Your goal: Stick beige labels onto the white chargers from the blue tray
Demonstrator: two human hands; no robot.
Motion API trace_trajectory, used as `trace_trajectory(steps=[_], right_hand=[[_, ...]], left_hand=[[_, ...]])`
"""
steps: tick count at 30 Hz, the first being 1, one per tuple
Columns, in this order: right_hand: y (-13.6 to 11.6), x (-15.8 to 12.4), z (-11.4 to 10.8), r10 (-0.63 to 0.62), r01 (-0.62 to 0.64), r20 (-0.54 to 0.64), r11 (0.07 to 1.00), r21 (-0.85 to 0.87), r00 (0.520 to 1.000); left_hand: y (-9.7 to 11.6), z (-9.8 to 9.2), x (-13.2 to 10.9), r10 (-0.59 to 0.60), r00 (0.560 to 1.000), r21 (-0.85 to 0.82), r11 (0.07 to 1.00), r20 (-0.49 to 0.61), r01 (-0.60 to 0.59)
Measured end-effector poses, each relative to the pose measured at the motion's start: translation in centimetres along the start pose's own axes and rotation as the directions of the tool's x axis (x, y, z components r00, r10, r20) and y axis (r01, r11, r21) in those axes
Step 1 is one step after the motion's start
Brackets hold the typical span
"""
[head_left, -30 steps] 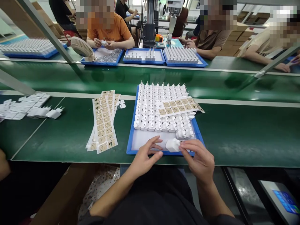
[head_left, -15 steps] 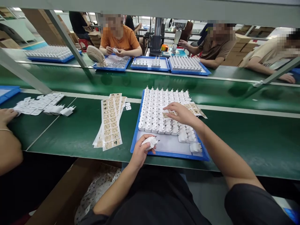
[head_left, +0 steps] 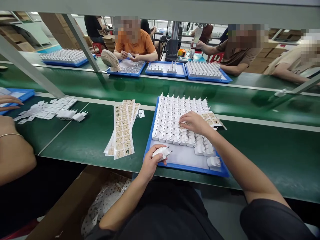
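Observation:
My left hand (head_left: 151, 164) is wrapped round a white two-pin charger plug (head_left: 162, 152), its pins pointing right, above the front of the blue tray (head_left: 186, 167). Rows of similar white plugs (head_left: 172, 116) stand pins-up in that tray, with one lone plug (head_left: 213, 162) at its front right. Across the plugs lies a beige-backed sticker sheet (head_left: 211, 119), overhanging the tray's right edge. My right hand (head_left: 193, 122) has bent fingers closed at the sheet's left end. Its palm and fingers hide part of the sheet, and I cannot make out whether a single label is between the fingertips.
Left of the tray lie overlapping sticker sheets (head_left: 123, 130) and small white labels (head_left: 141, 113). Farther left are loose white pieces (head_left: 53, 108) and plugs (head_left: 79, 116), near another person's arm (head_left: 15, 146). A green conveyor belt (head_left: 140, 88) runs behind, with co-workers and trays beyond it.
The view has shifted slightly, so the bench appears farther right. My right fingers have curled closer together over the sticker sheet; my left hand still holds the charger plug. The neighbour's hand has moved backward.

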State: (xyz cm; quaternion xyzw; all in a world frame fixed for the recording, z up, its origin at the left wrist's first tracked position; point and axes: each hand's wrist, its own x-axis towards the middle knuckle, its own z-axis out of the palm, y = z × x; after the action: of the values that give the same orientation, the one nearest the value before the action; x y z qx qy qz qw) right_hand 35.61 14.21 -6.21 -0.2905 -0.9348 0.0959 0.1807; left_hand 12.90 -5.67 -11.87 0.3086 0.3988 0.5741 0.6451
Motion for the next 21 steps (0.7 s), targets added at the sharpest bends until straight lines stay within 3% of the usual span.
trace_trajectory(steps=[5,9,12,17,21], right_hand=[[-0.6,-0.1,-0.2,0.007,-0.005,-0.058,1.000,0.023,0.998],[-1.5,-0.4,-1.2,0.017,-0.008,-0.113,0.997,0.082,0.993],[-2.3,-0.5,-1.8,-0.029,0.047,-0.133,0.990,0.135,0.991],[-2.9,-0.7,-1.3,-0.095,0.122,-0.160,0.978,0.168,0.982],[-2.8,-0.9,-0.6,-0.121,0.154,-0.181,0.972,0.179,0.976]], left_hand=[[1.1,0.1,1.3,0.072,0.997,0.068,0.995,0.014,-0.073],[3.3,0.7,4.0,0.168,0.986,0.096,0.982,-0.024,-0.165],[4.9,2.0,6.2,0.217,0.976,0.138,0.966,0.025,-0.219],[5.1,3.9,9.6,0.158,0.982,0.268,0.946,0.101,-0.180],[4.2,4.2,11.3,0.115,0.984,0.272,0.951,0.133,-0.148]])
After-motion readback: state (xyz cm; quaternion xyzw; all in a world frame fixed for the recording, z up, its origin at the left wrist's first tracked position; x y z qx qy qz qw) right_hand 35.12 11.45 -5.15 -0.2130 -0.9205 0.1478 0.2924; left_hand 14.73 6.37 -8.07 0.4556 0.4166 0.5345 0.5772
